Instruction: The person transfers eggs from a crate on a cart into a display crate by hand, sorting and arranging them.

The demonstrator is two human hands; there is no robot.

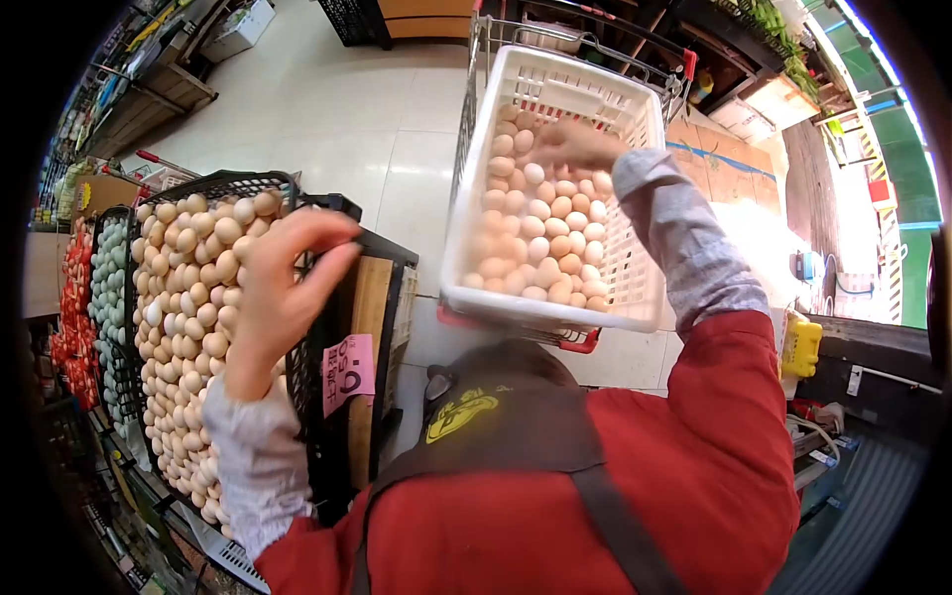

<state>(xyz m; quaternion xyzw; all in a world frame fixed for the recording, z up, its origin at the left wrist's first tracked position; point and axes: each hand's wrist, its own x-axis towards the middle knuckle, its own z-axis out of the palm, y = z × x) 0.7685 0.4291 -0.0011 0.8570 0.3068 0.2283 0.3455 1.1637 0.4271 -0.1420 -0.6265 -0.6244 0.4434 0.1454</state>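
The left hand (pixel 281 283) hung with thumb and fingers parted, brown eggs (pixel 188 297) heaped in a black crate (pixel 243 178) just beside it, a pink price sign (pixel 348 375) nearby. More eggs (pixel 558 226) lay beneath the blurred right hand (pixel 575 145) in a white plastic crate (pixel 555 307); whether that hand held any, I couldn't tell.

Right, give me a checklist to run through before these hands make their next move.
1. White basket supported: ok, appears to rest on the cart.
2. Room in the basket: ok, the eggs lie below its rim.
3. Right hand free: cannot tell, it is blurred over those eggs.
4. Left hand free: ok, no egg shows between thumb and forefinger.
5. Black crate stocked: ok, many eggs in it.
6. All shells sound: cannot tell.
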